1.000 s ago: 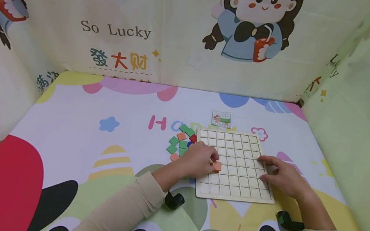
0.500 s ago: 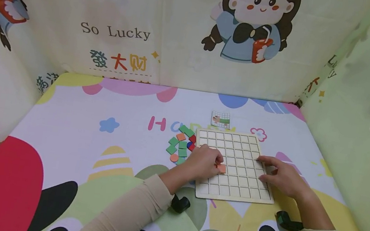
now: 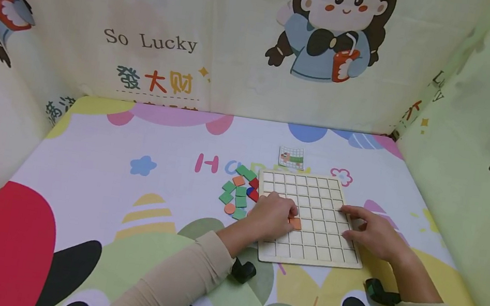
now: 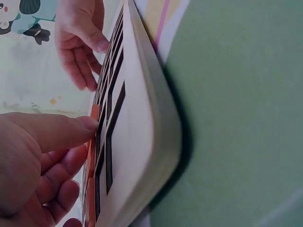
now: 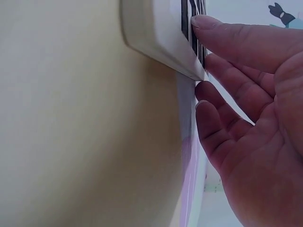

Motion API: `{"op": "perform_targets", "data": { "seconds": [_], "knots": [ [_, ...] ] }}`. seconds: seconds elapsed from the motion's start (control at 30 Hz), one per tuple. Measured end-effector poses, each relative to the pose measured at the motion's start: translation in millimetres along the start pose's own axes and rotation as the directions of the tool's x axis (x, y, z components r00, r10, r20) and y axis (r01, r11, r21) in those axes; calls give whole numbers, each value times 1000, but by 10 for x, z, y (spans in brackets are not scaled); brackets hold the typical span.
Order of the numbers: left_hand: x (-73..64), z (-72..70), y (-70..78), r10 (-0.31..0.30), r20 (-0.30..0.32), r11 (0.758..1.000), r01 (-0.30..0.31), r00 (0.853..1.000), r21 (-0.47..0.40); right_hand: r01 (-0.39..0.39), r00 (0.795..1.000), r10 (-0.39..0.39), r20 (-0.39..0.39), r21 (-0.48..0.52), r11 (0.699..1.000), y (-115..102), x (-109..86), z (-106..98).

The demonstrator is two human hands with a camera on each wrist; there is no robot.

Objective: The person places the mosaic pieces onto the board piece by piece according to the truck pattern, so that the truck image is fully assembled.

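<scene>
Left hand [image 3: 270, 216] (fingers curled) seemingly pinches an orange tile [image 3: 295, 224].

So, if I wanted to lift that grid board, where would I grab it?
Probably its right edge, coming from the right. The board lies flat with a straight, thick edge to pinch, while loose pieces crowd its left side. The right hand is at that edge.

Left hand [image 3: 270, 218] curled, right hand [image 3: 374, 234] loosely bent, forearms [image 3: 180, 277] angled inward
</scene>
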State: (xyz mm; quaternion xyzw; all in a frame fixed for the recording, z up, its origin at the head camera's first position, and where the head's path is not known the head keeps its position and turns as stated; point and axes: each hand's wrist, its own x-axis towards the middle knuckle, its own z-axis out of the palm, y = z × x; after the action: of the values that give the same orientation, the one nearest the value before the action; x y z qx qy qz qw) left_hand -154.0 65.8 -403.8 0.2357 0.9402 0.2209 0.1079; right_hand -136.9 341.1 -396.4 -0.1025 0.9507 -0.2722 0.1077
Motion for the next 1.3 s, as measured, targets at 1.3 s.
{"op": "perform_targets", "data": {
  "seconds": [1.3],
  "knots": [
    [-76, -53, -57, 15, -11, 1000, -15, 1000, 21, 10, 1000, -11, 12, 26, 1000, -32, 8, 30]
  ]
}}
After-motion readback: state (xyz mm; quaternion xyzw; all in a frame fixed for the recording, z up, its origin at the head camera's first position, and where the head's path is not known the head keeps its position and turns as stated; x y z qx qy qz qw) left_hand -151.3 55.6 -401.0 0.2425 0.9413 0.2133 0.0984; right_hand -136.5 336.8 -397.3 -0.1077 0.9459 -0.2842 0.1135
